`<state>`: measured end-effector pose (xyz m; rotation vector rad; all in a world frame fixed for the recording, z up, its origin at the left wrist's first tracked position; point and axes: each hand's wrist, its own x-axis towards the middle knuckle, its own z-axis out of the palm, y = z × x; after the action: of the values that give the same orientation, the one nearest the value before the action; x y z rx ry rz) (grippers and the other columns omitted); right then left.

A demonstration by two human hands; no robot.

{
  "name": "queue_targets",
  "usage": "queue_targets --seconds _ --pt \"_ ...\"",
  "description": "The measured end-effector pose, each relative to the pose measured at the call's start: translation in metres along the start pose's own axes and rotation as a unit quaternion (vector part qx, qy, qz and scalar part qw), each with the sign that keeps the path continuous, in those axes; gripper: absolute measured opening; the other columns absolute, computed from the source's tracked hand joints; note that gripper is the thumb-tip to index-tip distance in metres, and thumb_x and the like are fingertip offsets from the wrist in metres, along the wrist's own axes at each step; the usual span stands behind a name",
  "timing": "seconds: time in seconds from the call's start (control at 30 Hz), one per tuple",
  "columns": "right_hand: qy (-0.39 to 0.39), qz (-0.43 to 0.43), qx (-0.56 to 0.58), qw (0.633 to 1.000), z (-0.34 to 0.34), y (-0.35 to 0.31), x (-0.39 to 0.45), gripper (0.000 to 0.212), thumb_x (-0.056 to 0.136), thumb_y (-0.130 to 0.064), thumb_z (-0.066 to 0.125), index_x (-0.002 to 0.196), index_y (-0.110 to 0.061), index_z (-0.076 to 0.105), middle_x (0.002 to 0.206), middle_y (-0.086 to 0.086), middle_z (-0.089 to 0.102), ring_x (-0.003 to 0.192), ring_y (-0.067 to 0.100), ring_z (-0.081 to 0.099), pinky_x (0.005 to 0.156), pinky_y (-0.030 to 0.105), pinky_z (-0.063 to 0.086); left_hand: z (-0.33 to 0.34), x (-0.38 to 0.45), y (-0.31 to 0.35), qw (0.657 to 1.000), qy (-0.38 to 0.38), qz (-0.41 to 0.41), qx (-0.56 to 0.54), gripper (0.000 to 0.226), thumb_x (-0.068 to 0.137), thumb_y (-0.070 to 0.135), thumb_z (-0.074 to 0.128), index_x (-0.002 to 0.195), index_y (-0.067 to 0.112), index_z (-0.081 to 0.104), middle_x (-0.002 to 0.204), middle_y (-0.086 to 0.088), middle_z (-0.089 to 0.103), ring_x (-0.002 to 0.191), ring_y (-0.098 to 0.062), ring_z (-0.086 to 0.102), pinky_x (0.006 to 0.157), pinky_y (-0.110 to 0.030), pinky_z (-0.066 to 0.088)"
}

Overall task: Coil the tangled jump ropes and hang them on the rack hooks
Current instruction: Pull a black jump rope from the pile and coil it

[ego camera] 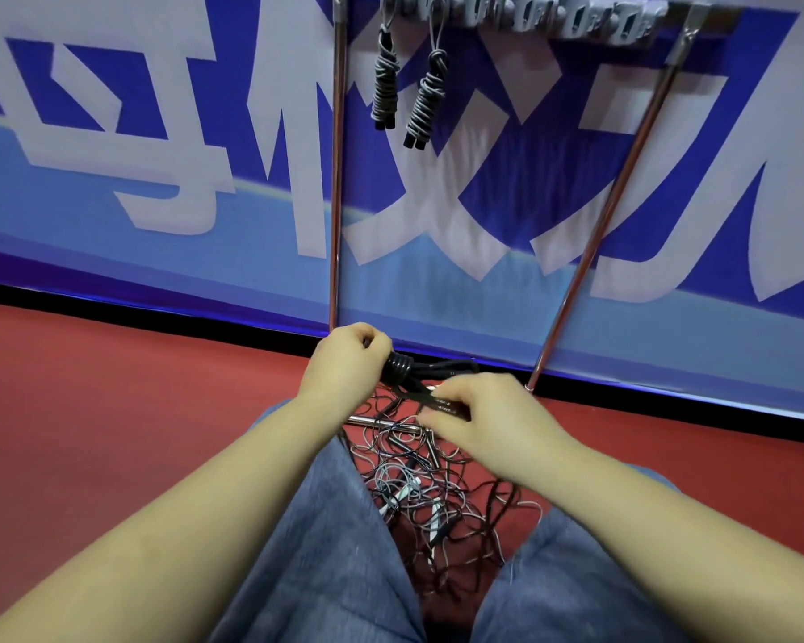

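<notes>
- Two knees in blue jeans (335,549) are seen nearest the camera, with bare forearms reaching forward above them.
- Between the knees, a tangle (437,494) of thin black and grey jump ropes is spread on the red floor (112,433).
- Above the far edge of the tangle, a black rope (418,375) is held between both hands; several tight turns are wound around it next to the left hand.
- The coiled end of this rope is gripped by the left hand (344,359), whose fingers are curled around it.
- The black handles at the other end are pinched by the right hand (479,420), with fingers bent over them.
- A short metal bar (381,422) of the rack base is seen on the floor under the hands.
- Two metal poles (337,178) of the rack rise from the floor, and a grey row of hooks (553,18) is fixed across the top.
- Two coiled ropes (386,81) are already hung on the leftmost hooks, side by side, handles pointing down.
- Behind the rack, a blue banner (437,280) with large white characters is seen.
</notes>
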<state>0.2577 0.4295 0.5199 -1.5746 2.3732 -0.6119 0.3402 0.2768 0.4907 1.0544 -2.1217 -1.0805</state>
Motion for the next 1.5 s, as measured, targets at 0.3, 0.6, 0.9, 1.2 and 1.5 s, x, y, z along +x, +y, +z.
queue_targets --seconds 0.3,0.6,0.9,1.2,1.5 --pt "-0.092 -0.024 -0.012 0.995 -0.038 0.020 0.024 0.034 0.086 -0.053 0.055 0.087 -0.024 0.074 0.077 -0.007 0.063 0.072 0.011 0.056 0.070 0.030 0.045 -0.016 -0.009 0.011 0.975 -0.207 0.074 -0.038 0.030 0.091 0.011 0.048 0.065 0.019 0.061 0.049 0.009 0.047 0.043 -0.006 0.037 0.047 -0.021 0.029" --pt "-0.212 0.145 0.453 0.854 -0.010 0.036 0.018 0.031 0.084 -0.038 0.058 0.068 -0.012 0.053 0.055 0.003 0.043 0.038 0.005 0.032 0.039 0.016 0.024 -0.008 -0.023 0.016 0.940 -0.242 0.022 -0.239 0.036 0.094 0.008 0.045 0.062 0.016 0.059 0.050 -0.001 0.034 0.040 -0.011 0.025 0.040 -0.018 0.017" --pt "-0.055 0.207 0.735 0.643 0.025 0.015 0.012 0.033 0.098 -0.021 0.040 0.071 -0.007 0.051 0.049 -0.002 0.043 0.031 0.003 0.025 0.031 0.013 0.018 0.006 -0.025 0.028 0.911 -0.134 -0.097 -0.377 0.039 0.088 0.008 0.043 0.051 0.018 0.050 0.037 0.007 0.020 0.032 -0.007 0.014 0.038 -0.013 0.011" --pt "-0.065 0.180 0.470 0.862 0.028 -0.002 -0.001 0.030 0.100 -0.023 0.045 0.087 -0.005 0.064 0.051 0.002 0.050 0.033 0.009 0.049 0.035 0.018 0.038 0.001 -0.007 0.019 0.986 0.064 -0.010 -0.153 0.027 0.088 0.014 0.049 0.064 0.017 0.060 0.053 0.005 0.049 0.051 -0.013 0.039 0.049 -0.024 0.031" --pt "0.057 -0.027 -0.085 0.994 -0.031 0.003 0.009 0.020 0.084 -0.040 0.066 0.094 -0.024 0.071 0.086 -0.006 0.065 0.084 0.013 0.058 0.072 0.029 0.044 -0.009 -0.001 0.014 0.998 -0.041 0.037 -0.008 0.022 0.088 0.019 0.051 0.071 0.015 0.064 0.062 -0.001 0.054 0.059 -0.016 0.044 0.057 -0.028 0.034"
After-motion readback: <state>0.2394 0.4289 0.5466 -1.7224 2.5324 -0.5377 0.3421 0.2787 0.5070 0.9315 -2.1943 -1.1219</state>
